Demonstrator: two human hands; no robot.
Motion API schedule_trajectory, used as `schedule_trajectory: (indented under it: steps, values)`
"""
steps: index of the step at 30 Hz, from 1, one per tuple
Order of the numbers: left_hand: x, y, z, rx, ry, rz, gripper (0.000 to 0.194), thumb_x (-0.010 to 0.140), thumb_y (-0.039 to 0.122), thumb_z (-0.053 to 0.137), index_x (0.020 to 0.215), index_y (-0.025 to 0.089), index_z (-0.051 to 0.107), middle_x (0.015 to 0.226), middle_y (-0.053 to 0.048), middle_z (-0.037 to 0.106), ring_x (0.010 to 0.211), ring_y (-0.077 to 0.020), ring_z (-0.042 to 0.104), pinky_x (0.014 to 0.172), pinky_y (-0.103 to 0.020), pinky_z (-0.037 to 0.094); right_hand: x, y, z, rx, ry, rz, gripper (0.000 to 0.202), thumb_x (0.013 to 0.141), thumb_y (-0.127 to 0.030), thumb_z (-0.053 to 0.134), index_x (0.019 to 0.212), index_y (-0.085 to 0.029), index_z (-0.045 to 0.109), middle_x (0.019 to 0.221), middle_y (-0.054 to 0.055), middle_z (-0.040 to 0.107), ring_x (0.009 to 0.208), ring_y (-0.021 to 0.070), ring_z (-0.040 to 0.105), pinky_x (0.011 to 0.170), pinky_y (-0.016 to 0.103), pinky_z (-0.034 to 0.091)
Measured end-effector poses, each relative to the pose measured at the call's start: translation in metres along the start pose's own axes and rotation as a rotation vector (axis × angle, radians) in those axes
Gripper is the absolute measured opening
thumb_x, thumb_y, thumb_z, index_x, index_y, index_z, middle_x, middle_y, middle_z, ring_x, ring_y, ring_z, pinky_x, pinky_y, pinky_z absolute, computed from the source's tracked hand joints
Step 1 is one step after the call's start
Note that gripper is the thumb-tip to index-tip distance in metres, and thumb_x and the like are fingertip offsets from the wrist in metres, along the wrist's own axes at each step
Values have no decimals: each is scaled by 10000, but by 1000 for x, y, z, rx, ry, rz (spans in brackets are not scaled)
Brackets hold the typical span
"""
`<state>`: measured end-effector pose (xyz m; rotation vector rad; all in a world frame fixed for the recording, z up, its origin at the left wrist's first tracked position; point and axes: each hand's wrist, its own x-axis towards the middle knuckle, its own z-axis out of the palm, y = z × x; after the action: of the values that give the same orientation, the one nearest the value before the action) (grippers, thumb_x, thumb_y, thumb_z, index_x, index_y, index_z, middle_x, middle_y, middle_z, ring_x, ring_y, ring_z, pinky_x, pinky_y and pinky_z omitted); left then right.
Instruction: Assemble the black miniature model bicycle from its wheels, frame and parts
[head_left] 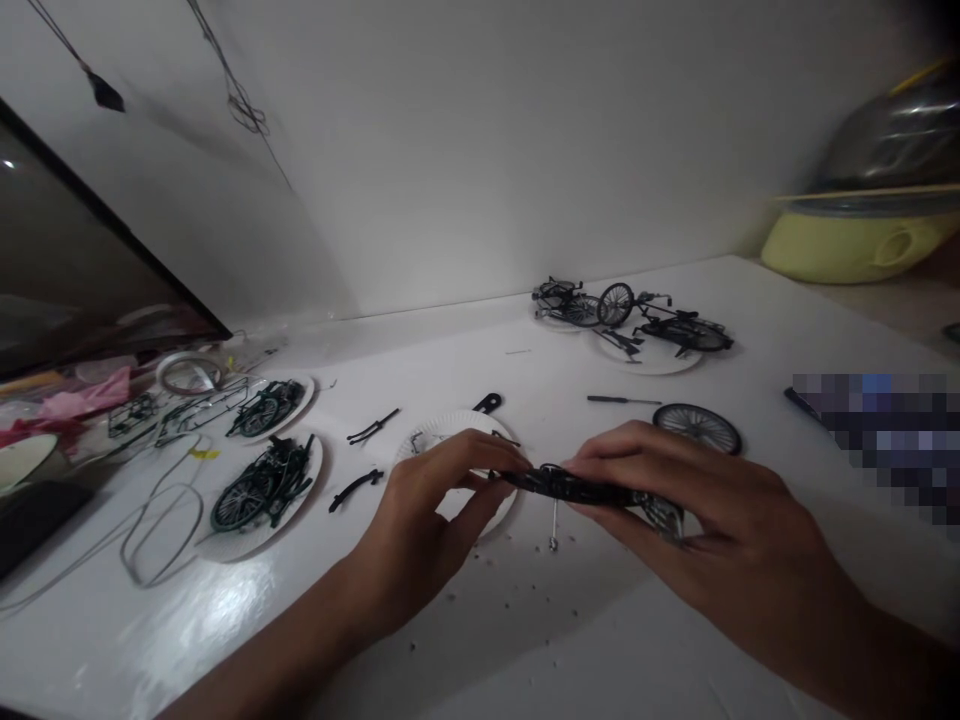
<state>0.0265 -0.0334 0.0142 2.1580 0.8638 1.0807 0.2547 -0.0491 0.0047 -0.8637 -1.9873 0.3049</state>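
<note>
Between my hands, above the white table, is a black model bicycle part (559,484), seen nearly edge-on. My left hand (442,500) pinches its left end between thumb and fingers. Around the right end my right hand (690,510) is closed, and spokes of a small wheel (660,515) show under its fingers. A thin silver rod (554,525) appears just below the part; whether it is attached I cannot tell. Behind my left hand stands a white paper plate (420,432) with small parts, partly hidden. A loose wheel (697,428) lies beyond my right hand.
Small screws (506,605) are scattered near me. Black curved parts (356,488) and a thin screwdriver (622,400) lie on the table. Plates (315,465) with model bicycles stand left and at the back right. A cable (161,580), a blurred patch (885,440) and a yellow pot (840,240) flank the sides.
</note>
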Motion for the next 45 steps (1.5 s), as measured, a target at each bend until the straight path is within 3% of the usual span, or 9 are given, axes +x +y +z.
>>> schedule_trajectory:
  steps: [9,15,21,27,32,39,45]
  values:
    - [-1,3,-1,-42,-35,-53,163,935,133,589,1084,189,622,1050,-40,664,965,-133,642,810,-258,570,3,0,-1,2,-13,46,200,860,-165,688,1027,-258,629,975,-19,671,887,113,648,789,216,519]
    - [-1,5,-3,-47,-170,-22,763,702,321,866,1344,244,461,1250,-62,579,1056,-190,581,804,-288,525,3,1,1,15,-3,142,155,854,-212,708,952,-292,620,949,-56,688,852,100,660,772,199,508]
    - [1,4,2,27,-138,-3,542,749,302,831,1212,187,574,1090,-46,635,1006,-171,564,862,-295,473,3,2,3,79,-32,134,161,846,-211,714,966,-284,635,946,-43,692,850,114,666,766,217,515]
    - [2,8,2,33,-112,30,519,755,256,828,1194,127,583,1042,-63,646,978,-177,554,856,-313,471,1,3,5,95,-36,177,177,840,-213,718,969,-296,629,968,-48,689,874,113,664,786,211,507]
    - [-1,6,6,-37,-116,-35,484,766,266,817,1166,153,569,1059,-51,627,993,-178,563,885,-323,461,1,1,5,153,-44,249,130,838,-263,725,936,-300,646,968,-55,699,878,118,668,776,208,503]
    - [-8,3,14,-109,-21,-93,570,731,254,842,1208,182,539,1075,-49,612,1005,-185,569,917,-334,468,7,-7,2,138,-72,334,12,866,-252,670,859,-260,675,854,-24,694,785,150,656,689,256,497]
    - [-3,8,15,-342,-19,-222,476,735,187,832,1160,225,620,1131,-41,663,1085,-198,601,983,-328,489,8,-5,1,190,-120,523,133,858,-372,656,824,-244,669,751,-24,692,685,168,642,604,282,480]
